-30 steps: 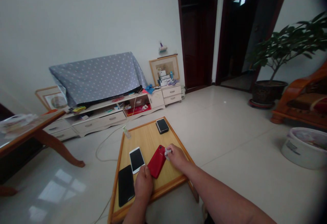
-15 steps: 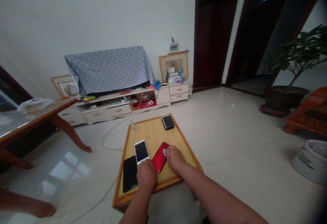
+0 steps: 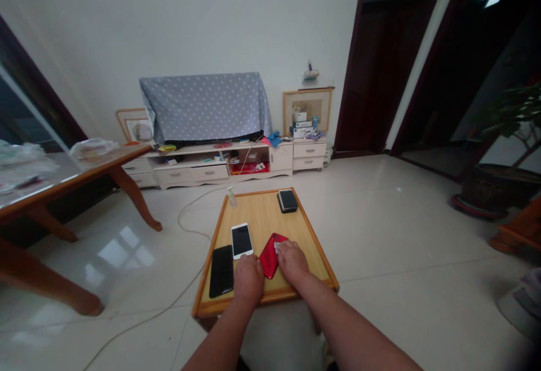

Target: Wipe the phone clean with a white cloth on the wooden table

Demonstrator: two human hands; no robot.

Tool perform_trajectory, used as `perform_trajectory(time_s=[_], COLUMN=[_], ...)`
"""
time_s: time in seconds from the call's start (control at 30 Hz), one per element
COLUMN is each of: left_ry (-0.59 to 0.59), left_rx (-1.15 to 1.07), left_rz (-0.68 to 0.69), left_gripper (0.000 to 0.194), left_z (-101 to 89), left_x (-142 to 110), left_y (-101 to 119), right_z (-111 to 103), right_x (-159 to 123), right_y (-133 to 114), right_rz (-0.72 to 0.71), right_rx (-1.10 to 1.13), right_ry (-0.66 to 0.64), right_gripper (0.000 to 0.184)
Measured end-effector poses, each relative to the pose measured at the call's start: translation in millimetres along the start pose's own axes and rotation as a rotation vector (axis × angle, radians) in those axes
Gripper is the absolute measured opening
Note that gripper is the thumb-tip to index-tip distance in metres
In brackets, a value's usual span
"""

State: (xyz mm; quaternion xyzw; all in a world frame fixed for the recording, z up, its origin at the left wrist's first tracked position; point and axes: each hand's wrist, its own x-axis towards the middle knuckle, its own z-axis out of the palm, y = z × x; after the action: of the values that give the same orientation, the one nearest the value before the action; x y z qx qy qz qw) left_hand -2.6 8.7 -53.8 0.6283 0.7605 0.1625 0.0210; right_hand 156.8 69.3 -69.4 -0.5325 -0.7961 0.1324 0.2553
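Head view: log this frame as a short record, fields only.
left hand: left hand on the board, at the lower end of the white phone
right hand: right hand on the red phone, with a white scrap at its fingertips
board: wooden board
on board: white phone, black phone, dark phone, small bottle at the far edge
rest: dotted cloth draped above a low cabinet; table at left
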Motion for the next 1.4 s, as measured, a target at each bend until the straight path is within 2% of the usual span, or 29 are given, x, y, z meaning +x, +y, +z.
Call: perform_trajectory(time_s=[0.17, 0.33, 0.47, 0.6, 0.73, 0.93, 1.07, 1.17, 1.33, 1.4], left_ry=[-0.003, -0.004, -0.003, -0.010, -0.014, -0.009, 0.001, 0.026, 0.046, 0.051], left_rx=[-0.008, -0.013, -0.037, -0.058, -0.064, -0.078, -0.075, -0.073, -0.093, -0.096], left_rz=[0.076, 0.072, 0.043, 0.035, 0.033, 0.032, 0.027, 0.030, 0.047, 0.051], left_gripper=[0.046, 0.059, 0.054, 0.046, 0.041, 0.041, 0.040, 0.039, 0.036, 0.037], left_z=[-8.1, -12.5, -15.3, -18.9, -21.5, -24.4, -22.4, -16.6, -2.6, 1.0], left_x=[-12, -24, -30, -32, -34, -34, -31, -27, -22, -21], left_y=[-5, -10, -15, -19, -22, -23, -22, -22, -27, -28], right_z=[1, -2, -2, 3, 5, -2, -7, -6, 4, 4], right_x=[-4, -12, -30, -52, -62, -42, -16, -11, -28, -26], right_y=[-9, -17, -26, -36, -43, -34, -22, -22, -39, -38], right_rz=[0.007, -0.011, -0.079, -0.203, -0.246, -0.265, -0.166, -0.128, -0.281, -0.323], right_rx=[-0.040, -0.092, -0.122, -0.059, -0.026, -0.057, -0.105, -0.091, 0.018, 0.041], right_ry=[-0.015, -0.056, -0.105, -0.171, -0.187, -0.180, -0.154, -0.141, -0.182, -0.206], right_gripper=[0.039, 0.046, 0.053, 0.050, 0.048, 0.047, 0.046, 0.045, 0.038, 0.038])
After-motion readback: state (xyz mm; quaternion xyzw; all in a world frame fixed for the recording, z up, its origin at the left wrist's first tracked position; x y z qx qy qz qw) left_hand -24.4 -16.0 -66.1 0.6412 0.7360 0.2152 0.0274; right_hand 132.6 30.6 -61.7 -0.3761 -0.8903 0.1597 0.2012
